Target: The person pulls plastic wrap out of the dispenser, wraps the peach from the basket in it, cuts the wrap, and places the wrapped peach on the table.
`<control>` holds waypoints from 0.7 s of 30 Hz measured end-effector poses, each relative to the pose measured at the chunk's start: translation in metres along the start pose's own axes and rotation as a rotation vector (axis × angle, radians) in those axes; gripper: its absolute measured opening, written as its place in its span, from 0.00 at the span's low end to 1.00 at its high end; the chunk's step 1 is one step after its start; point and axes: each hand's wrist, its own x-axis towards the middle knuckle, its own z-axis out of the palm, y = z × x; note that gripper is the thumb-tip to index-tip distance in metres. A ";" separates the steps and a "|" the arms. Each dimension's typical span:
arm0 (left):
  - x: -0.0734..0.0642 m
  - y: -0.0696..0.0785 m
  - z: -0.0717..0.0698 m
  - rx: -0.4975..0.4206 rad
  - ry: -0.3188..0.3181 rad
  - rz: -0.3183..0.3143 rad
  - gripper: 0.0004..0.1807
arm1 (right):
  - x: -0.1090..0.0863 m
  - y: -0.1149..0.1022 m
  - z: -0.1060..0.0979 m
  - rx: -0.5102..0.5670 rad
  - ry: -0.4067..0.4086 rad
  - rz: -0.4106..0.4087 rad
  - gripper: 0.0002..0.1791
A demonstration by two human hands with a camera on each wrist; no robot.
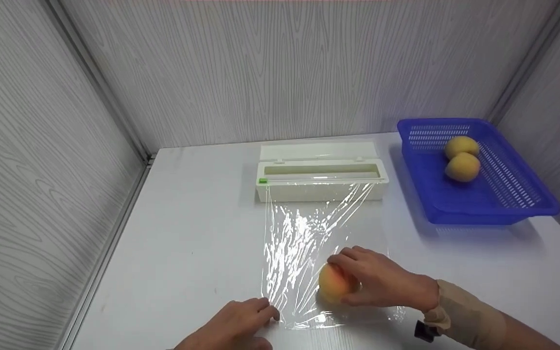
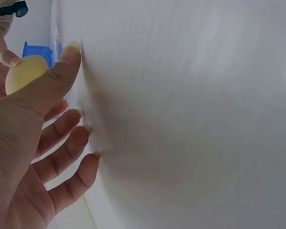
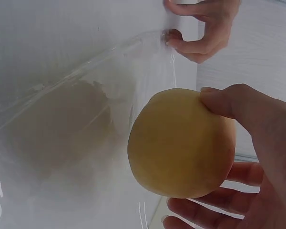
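Note:
My right hand [image 1: 382, 279] grips a round yellow peach [image 1: 331, 284] with a reddish blush, thumb on one side and fingers around the other. In the right wrist view the peach [image 3: 181, 143] is close over a sheet of clear plastic wrap [image 1: 292, 253]. That sheet runs forward from a white wrap dispenser [image 1: 321, 192] and lies creased and shiny on the table. At its near left corner is my left hand [image 1: 241, 321], its fingertips resting on the table by the film's edge. In the left wrist view those fingers [image 2: 69, 148] are slightly bent and spread, holding nothing.
A blue plastic basket [image 1: 479, 214] stands at the right with two more yellow peaches [image 1: 463, 167] inside. The dispenser's lid [image 1: 319, 150] is raised, and a green piece [image 1: 263, 181] shows at its left end. Wood-grain panels [image 1: 270, 73] enclose the white table [image 1: 187, 233].

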 end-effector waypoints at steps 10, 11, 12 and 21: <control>0.001 0.002 0.001 -0.048 -0.003 -0.013 0.19 | -0.006 0.003 0.015 -0.025 -0.002 0.043 0.38; 0.001 0.002 0.001 -0.037 -0.004 -0.013 0.19 | -0.007 0.003 0.016 -0.025 0.001 0.046 0.38; 0.001 0.002 0.001 -0.032 -0.011 -0.015 0.19 | -0.008 0.003 0.017 -0.023 0.004 0.051 0.38; 0.002 0.001 0.005 0.016 -0.013 -0.009 0.17 | -0.014 0.002 0.031 0.004 0.014 0.083 0.41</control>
